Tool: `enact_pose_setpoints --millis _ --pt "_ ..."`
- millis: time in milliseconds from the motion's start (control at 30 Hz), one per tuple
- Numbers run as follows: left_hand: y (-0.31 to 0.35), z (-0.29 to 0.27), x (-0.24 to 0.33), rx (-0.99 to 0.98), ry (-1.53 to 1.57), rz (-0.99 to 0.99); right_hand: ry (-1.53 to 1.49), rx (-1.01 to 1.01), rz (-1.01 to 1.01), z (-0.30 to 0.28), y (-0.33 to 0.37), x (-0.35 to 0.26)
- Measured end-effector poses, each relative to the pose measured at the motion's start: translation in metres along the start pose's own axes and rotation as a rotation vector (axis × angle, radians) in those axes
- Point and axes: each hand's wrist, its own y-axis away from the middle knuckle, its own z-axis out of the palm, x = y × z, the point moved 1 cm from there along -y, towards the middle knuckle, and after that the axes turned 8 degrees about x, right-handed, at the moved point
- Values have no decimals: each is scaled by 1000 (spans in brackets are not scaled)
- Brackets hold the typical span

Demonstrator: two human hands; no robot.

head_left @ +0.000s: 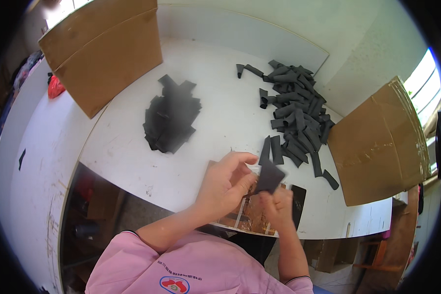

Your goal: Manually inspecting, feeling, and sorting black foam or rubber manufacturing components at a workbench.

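Near the front edge of the table, my right hand (279, 208) grips a flat dark grey fabric piece (270, 176) by its lower end, thumb on top. Just left of it, my left hand (225, 183) has its thumb and index finger apart, the thumb tip close to the piece. Whether that thumb touches it, I cannot tell. Beneath both hands lies a brown board covered in clear tape (252, 215), partly hidden by them. Two loose dark strips (276, 150) rest just beyond the held piece.
Many rolled dark grey tubes are heaped (299, 108) at the right. A stack of flat dark pieces (171, 120) lies left of centre. Cardboard panels stand at the left (108, 54) and right (382, 142). The white table (220, 98) ends close to my body.
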Motion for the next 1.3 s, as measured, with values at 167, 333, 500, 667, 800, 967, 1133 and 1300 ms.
enact_pose_setpoints --millis 167,333,500,667,800,967,1133,1300 --pt "27 -23 93 -630 387 141 -556 414 374 -34 -79 -1" --pt "44 0 89 -773 488 73 -250 297 567 13 -14 57" --pt "30 36 107 -435 -434 606 -64 164 479 45 42 85" --pt "-23 3 25 -119 -140 106 416 204 297 71 58 75" --pt "-39 -59 -14 376 -263 240 298 266 64 68 61 80" --pt "-58 -132 -69 487 -699 236 276 285 103 68 58 80" --pt "-71 -142 -114 255 -1555 56 218 305 132 70 54 80" --pt "-84 -165 -152 161 -1708 121 238 303 160 70 54 77"
